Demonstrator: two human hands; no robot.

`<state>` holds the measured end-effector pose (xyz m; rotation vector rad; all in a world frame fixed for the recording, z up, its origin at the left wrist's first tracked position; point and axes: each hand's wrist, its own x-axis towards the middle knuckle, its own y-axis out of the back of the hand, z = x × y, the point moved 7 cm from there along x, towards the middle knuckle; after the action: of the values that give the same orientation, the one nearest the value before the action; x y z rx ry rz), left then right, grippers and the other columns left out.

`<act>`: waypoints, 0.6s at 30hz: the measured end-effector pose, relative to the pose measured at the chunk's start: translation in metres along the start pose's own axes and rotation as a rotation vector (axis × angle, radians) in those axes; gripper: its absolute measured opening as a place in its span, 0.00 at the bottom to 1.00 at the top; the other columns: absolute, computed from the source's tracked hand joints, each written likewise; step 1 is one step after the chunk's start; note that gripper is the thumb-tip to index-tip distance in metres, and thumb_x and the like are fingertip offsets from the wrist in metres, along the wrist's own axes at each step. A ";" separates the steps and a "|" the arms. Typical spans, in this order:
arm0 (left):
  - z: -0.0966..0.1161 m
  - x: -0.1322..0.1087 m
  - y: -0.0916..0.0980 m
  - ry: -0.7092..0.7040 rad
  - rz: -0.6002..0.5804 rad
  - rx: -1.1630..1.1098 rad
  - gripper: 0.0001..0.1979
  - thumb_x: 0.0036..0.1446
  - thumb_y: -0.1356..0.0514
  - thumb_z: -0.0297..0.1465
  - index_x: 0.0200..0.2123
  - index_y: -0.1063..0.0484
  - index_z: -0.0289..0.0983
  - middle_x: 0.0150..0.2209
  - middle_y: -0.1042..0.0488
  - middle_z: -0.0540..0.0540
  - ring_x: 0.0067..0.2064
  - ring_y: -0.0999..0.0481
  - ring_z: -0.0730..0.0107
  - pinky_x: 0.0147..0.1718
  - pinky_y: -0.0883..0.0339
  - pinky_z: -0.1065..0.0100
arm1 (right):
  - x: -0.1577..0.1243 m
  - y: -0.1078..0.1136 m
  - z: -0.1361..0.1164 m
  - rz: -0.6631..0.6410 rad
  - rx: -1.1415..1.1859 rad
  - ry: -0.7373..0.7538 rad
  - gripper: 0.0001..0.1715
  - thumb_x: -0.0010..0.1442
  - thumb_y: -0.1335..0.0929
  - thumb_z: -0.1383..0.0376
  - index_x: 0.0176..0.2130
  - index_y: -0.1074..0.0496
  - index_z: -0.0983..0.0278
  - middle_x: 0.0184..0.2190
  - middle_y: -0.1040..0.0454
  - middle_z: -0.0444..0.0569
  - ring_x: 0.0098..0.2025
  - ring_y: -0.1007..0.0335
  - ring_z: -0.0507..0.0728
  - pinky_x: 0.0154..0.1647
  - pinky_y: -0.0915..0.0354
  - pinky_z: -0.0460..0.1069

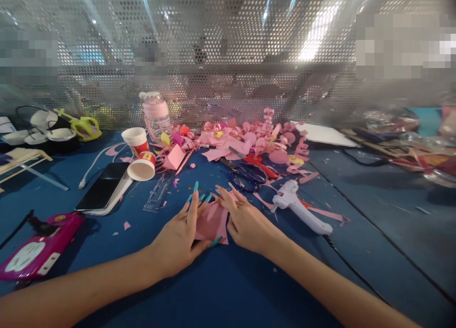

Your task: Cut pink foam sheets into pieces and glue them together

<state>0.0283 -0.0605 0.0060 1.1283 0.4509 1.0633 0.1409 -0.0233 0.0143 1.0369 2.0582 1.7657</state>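
A piece of pink paper (212,222) lies low over the blue table, between my two hands. My left hand (178,237), with long turquoise nails, holds its left side. The thumb is at the paper's near edge, the index finger points up, and the other fingertips reach the far edge. My right hand (249,223) bends over the upper right part of the paper, fingertips pressed on the far edge close to the left fingertips. Beyond the right hand lie dark-handled scissors (249,176), and a white glue gun (301,208) rests to its right.
Pink paper scraps and curls (245,140) heap up before a perforated metal screen (221,47). On the left are paper cups (141,168), a pink bottle (156,111), a phone (104,186), a clear ruler (156,195) and a magenta power strip (46,245). A black cord (351,266) trails right.
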 end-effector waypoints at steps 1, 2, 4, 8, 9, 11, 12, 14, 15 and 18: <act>0.001 0.000 0.000 -0.007 -0.002 0.007 0.47 0.57 0.48 0.39 0.59 0.86 0.34 0.58 0.41 0.35 0.60 0.46 0.56 0.53 0.42 0.52 | 0.000 0.000 0.000 0.002 -0.004 0.003 0.42 0.47 0.43 0.76 0.61 0.59 0.78 0.50 0.32 0.59 0.54 0.39 0.59 0.61 0.52 0.60; 0.001 0.000 0.000 -0.011 0.000 0.014 0.46 0.57 0.48 0.38 0.59 0.86 0.34 0.57 0.41 0.35 0.60 0.45 0.56 0.53 0.42 0.52 | 0.000 0.001 -0.001 0.003 -0.008 0.004 0.42 0.47 0.43 0.76 0.61 0.59 0.78 0.50 0.32 0.60 0.54 0.38 0.59 0.61 0.52 0.60; 0.001 0.000 0.000 -0.011 0.005 0.024 0.46 0.57 0.47 0.38 0.60 0.85 0.34 0.57 0.40 0.35 0.60 0.45 0.56 0.52 0.41 0.53 | 0.000 0.001 -0.001 0.003 -0.017 0.002 0.42 0.47 0.43 0.76 0.60 0.58 0.79 0.50 0.32 0.61 0.54 0.38 0.59 0.61 0.52 0.59; 0.000 0.001 0.000 0.000 -0.010 0.038 0.47 0.56 0.46 0.37 0.59 0.86 0.34 0.57 0.40 0.35 0.60 0.45 0.55 0.52 0.40 0.52 | 0.000 0.000 -0.001 -0.016 -0.016 -0.008 0.42 0.46 0.43 0.76 0.60 0.58 0.79 0.49 0.31 0.61 0.55 0.39 0.59 0.61 0.53 0.59; 0.000 0.001 -0.001 0.004 -0.013 0.044 0.47 0.56 0.46 0.37 0.59 0.86 0.34 0.57 0.40 0.35 0.60 0.45 0.54 0.52 0.40 0.52 | 0.000 0.000 -0.001 -0.022 -0.014 -0.010 0.42 0.46 0.43 0.76 0.61 0.59 0.79 0.50 0.31 0.61 0.55 0.40 0.59 0.61 0.53 0.59; -0.001 0.001 -0.002 0.005 -0.016 0.058 0.47 0.56 0.46 0.37 0.59 0.86 0.34 0.58 0.40 0.35 0.60 0.44 0.53 0.52 0.41 0.51 | -0.001 -0.001 0.000 -0.032 -0.013 -0.013 0.42 0.46 0.43 0.76 0.61 0.58 0.79 0.50 0.31 0.61 0.56 0.40 0.59 0.61 0.53 0.59; 0.000 0.001 -0.002 0.000 -0.017 0.064 0.47 0.56 0.47 0.36 0.59 0.85 0.34 0.58 0.41 0.35 0.59 0.44 0.53 0.52 0.41 0.51 | -0.001 -0.002 0.000 -0.034 -0.013 -0.015 0.42 0.46 0.43 0.76 0.60 0.58 0.80 0.50 0.31 0.61 0.56 0.40 0.59 0.61 0.53 0.59; 0.002 0.000 -0.004 -0.024 -0.020 0.071 0.45 0.57 0.48 0.36 0.59 0.85 0.33 0.57 0.40 0.35 0.60 0.44 0.55 0.53 0.42 0.51 | -0.001 -0.001 0.000 -0.034 -0.014 -0.019 0.42 0.46 0.43 0.76 0.60 0.59 0.80 0.50 0.32 0.62 0.56 0.40 0.59 0.61 0.53 0.59; 0.002 -0.001 -0.004 -0.033 -0.016 0.074 0.45 0.57 0.48 0.36 0.60 0.85 0.33 0.58 0.41 0.34 0.60 0.45 0.55 0.53 0.43 0.51 | -0.001 -0.001 0.000 -0.035 -0.013 -0.018 0.42 0.46 0.43 0.76 0.60 0.59 0.80 0.50 0.32 0.62 0.56 0.40 0.59 0.62 0.54 0.59; 0.000 -0.001 0.002 -0.020 0.059 0.110 0.45 0.57 0.49 0.40 0.60 0.83 0.33 0.61 0.51 0.31 0.62 0.52 0.52 0.55 0.48 0.46 | 0.000 0.000 -0.001 -0.042 -0.003 -0.008 0.43 0.46 0.44 0.76 0.61 0.61 0.79 0.51 0.33 0.61 0.56 0.40 0.59 0.62 0.55 0.59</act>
<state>0.0267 -0.0616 0.0077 1.2554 0.4678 1.0884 0.1398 -0.0243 0.0142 0.9904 2.0565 1.7408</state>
